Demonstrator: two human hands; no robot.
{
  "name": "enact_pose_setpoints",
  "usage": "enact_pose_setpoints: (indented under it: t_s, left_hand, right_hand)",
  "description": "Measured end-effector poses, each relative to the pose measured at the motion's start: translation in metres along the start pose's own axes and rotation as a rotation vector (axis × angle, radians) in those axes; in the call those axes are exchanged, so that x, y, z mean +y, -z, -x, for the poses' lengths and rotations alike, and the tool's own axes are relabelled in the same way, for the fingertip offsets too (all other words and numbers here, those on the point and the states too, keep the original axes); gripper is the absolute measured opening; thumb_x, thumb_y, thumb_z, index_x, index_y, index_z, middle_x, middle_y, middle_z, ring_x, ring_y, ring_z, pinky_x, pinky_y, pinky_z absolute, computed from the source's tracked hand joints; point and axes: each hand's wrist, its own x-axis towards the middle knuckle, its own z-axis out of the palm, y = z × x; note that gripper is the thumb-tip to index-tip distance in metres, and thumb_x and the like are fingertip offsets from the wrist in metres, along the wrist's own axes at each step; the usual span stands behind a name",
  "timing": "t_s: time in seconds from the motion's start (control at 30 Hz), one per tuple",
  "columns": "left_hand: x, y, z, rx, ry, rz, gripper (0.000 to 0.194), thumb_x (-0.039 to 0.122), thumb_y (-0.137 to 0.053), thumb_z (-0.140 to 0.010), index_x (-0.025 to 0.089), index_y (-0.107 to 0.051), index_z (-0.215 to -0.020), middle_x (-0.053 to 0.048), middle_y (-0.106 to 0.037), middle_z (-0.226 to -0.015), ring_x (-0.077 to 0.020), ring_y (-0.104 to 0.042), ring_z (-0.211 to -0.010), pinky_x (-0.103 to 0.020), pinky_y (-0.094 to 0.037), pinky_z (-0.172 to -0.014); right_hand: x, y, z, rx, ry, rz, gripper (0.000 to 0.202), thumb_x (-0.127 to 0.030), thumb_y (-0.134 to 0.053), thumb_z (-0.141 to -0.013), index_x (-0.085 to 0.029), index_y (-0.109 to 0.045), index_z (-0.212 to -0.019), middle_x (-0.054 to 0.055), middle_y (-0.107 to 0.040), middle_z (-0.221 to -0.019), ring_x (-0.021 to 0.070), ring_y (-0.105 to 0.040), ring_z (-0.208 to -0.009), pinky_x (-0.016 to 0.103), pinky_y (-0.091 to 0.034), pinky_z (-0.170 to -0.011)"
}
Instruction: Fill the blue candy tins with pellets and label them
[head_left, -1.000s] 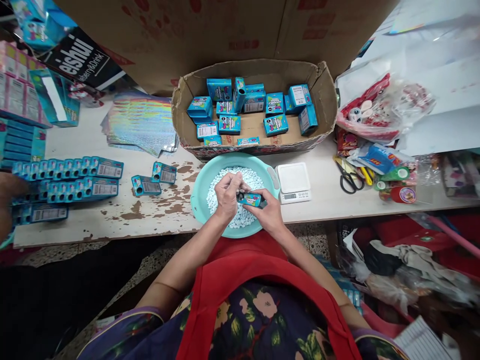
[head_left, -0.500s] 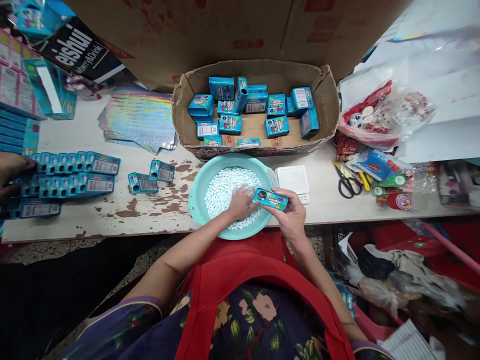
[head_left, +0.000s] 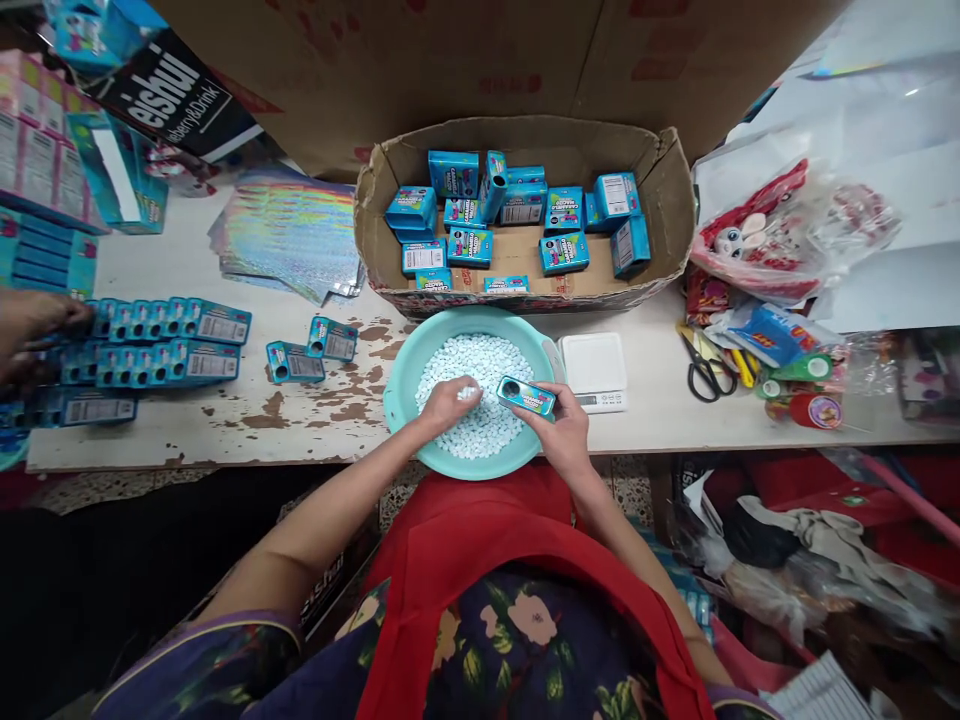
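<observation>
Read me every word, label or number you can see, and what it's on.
"eishui": black panel, upper left; again on a dark panel under the tabletop.
"eberry&Drink": beneath it, same black panel.
"CARAMELO": blue boxes in the carton; the word below looks like "MACIZO".
Blurred: the held box in the right hand.
Too small: scale display, white label panels, red print on cardboard behind.

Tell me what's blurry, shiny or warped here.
Head view: rainbow sheen on the silvery sheets; head view: lettering on the held blue box is hard to read; head view: the co-worker's hand at far left looks soft; head view: pink boxes near the left edge lean, probably lens distortion.
</observation>
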Motion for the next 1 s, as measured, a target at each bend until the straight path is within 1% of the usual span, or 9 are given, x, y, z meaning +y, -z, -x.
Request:
enact_pose_setpoints:
  t_s: [0.03,0.13,0.2,0.27,0.4,0.6,0.77,0.9,1.0]
  left_hand:
    - [0.01,0.002,0.001,0.068,0.062,0.147,0.021,0.04,-0.05,-0.083,0.021,-0.06,-0.079,-0.001,-0.062,-0.072,-0.0154,-0.058,-0.061,-0.025,-0.044,-0.056]
    - [0.047,0.005,0.006,0.252,0.232,0.752,0.024,0.044,-0.058,-0.079,0.02,-0.056,-0.079,0.003,-0.055,-0.062,-0.0096,-0.045,-0.043,-0.021,-0.033,-0.039]
    - [0.068,0.006,0.006,0.332,0.217,1.052,0.023,0.041,-0.062,-0.076,0.019,-0.054,-0.077,0.002,-0.055,-0.064,-0.0089,-0.048,-0.046,-0.02,-0.037,-0.04]
    - [0.081,0.007,0.005,0.399,0.15,1.181,0.022,0.036,-0.063,-0.075,0.019,-0.051,-0.075,0.002,-0.055,-0.066,-0.0096,-0.054,-0.053,-0.02,-0.044,-0.046]
    - [0.089,0.006,0.0,0.461,0.113,1.23,0.022,0.035,-0.063,-0.077,0.019,-0.048,-0.077,0.004,-0.055,-0.068,-0.0083,-0.055,-0.053,-0.021,-0.048,-0.051]
    - [0.096,0.004,-0.005,0.459,0.106,1.186,0.024,0.034,-0.068,-0.075,0.021,-0.048,-0.078,0.007,-0.047,-0.056,-0.0099,-0.056,-0.051,-0.021,-0.048,-0.052]
    - [0.102,0.002,-0.005,0.445,0.137,1.099,0.022,0.032,-0.07,-0.074,0.021,-0.053,-0.083,0.005,-0.053,-0.057,-0.0108,-0.057,-0.052,-0.021,-0.047,-0.051]
    - [0.105,0.003,-0.005,0.455,0.08,1.078,0.018,0.031,-0.069,-0.075,0.021,-0.055,-0.082,0.006,-0.051,-0.054,-0.0097,-0.053,-0.049,-0.021,-0.046,-0.05]
    - [0.106,0.004,-0.006,0.492,0.094,1.072,0.019,0.03,-0.071,-0.075,0.02,-0.056,-0.08,0.006,-0.051,-0.055,-0.008,-0.051,-0.046,-0.02,-0.043,-0.047]
  right_hand:
    - [0.002,-0.003,0.001,-0.006,0.02,0.048,0.039,-0.038,-0.08,-0.068,-0.022,-0.063,-0.1,0.004,-0.067,-0.1,0.0216,-0.064,-0.094,0.037,-0.051,-0.086]
    - [0.009,-0.014,0.003,-0.035,0.095,0.162,0.034,-0.035,-0.078,-0.071,-0.023,-0.063,-0.099,0.004,-0.066,-0.097,0.022,-0.062,-0.094,0.036,-0.049,-0.085]
    - [0.01,-0.021,0.005,-0.074,0.135,0.192,0.031,-0.034,-0.076,-0.072,-0.022,-0.063,-0.098,0.004,-0.065,-0.096,0.022,-0.062,-0.094,0.035,-0.049,-0.083]
    - [0.008,-0.026,0.008,-0.114,0.157,0.209,0.03,-0.033,-0.075,-0.073,-0.023,-0.063,-0.098,0.004,-0.065,-0.096,0.0219,-0.062,-0.094,0.035,-0.048,-0.083]
    - [0.0,-0.028,0.013,-0.125,0.159,0.214,0.03,-0.032,-0.075,-0.073,-0.024,-0.062,-0.098,0.003,-0.065,-0.095,0.0217,-0.062,-0.093,0.035,-0.048,-0.083]
    - [-0.005,-0.023,0.01,-0.116,0.16,0.194,0.029,-0.03,-0.076,-0.071,-0.024,-0.062,-0.096,0.002,-0.064,-0.093,0.0213,-0.061,-0.091,0.034,-0.048,-0.081]
    - [-0.007,-0.022,0.009,-0.099,0.122,0.148,0.029,-0.03,-0.075,-0.07,-0.024,-0.062,-0.094,0.002,-0.063,-0.093,0.021,-0.061,-0.089,0.034,-0.048,-0.081]
    - [-0.007,-0.023,0.009,-0.092,0.094,0.111,0.029,-0.03,-0.075,-0.068,-0.023,-0.061,-0.093,0.001,-0.063,-0.093,0.0207,-0.061,-0.089,0.034,-0.048,-0.082]
    - [-0.008,-0.023,0.009,-0.09,0.086,0.088,0.031,-0.029,-0.075,-0.069,-0.023,-0.061,-0.095,0.002,-0.063,-0.095,0.0207,-0.06,-0.092,0.034,-0.047,-0.084]
